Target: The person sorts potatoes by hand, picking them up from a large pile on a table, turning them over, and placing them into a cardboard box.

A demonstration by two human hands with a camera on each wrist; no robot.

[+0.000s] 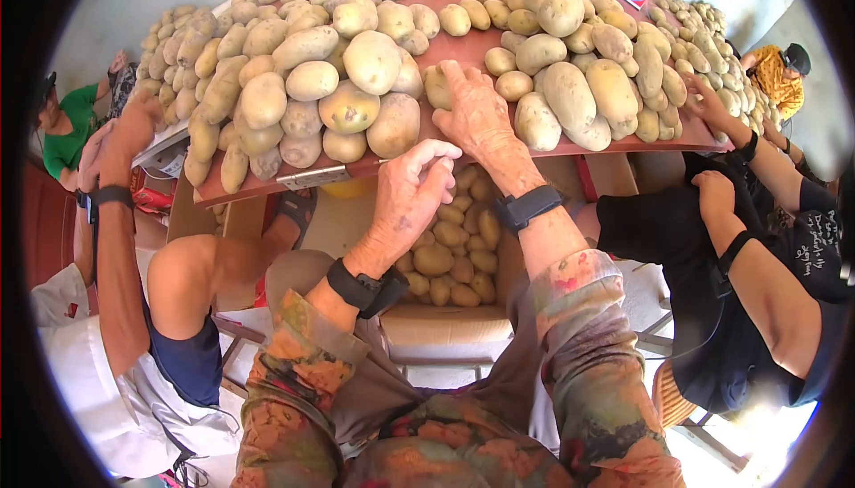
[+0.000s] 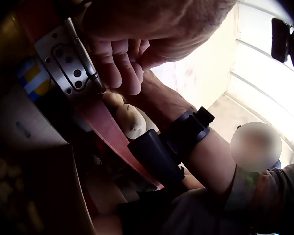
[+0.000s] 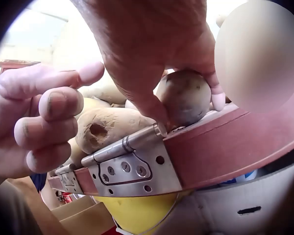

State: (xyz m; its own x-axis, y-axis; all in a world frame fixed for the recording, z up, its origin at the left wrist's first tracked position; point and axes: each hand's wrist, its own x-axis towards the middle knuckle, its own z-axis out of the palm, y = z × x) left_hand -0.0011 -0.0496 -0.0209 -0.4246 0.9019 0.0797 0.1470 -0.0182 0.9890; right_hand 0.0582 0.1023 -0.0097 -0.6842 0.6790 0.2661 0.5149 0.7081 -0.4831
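On the red tabletop near its edge, my right hand [image 1: 481, 118] holds a potato [image 3: 183, 98], with the thumb on one side and the fingers on the other. The potato shows small dark spots. My left hand [image 1: 405, 199] hovers just in front of the table edge, its fingers loosely curled with nothing in them. In the right wrist view the left hand's fingers [image 3: 49, 125] are bent near a potato with a dark hollow [image 3: 112, 128]. Large potatoes [image 1: 372, 62] are heaped left of my hands, and another heap [image 1: 570, 96] lies to the right.
Below the table edge, between my knees, a cardboard box [image 1: 445, 326] holds several potatoes. Metal hinges [image 3: 132, 169] sit on the red table edge [image 3: 210, 147]. A yellow container [image 3: 137, 210] is underneath. People sit close on both sides, their hands [image 1: 708, 101] at the heaps.
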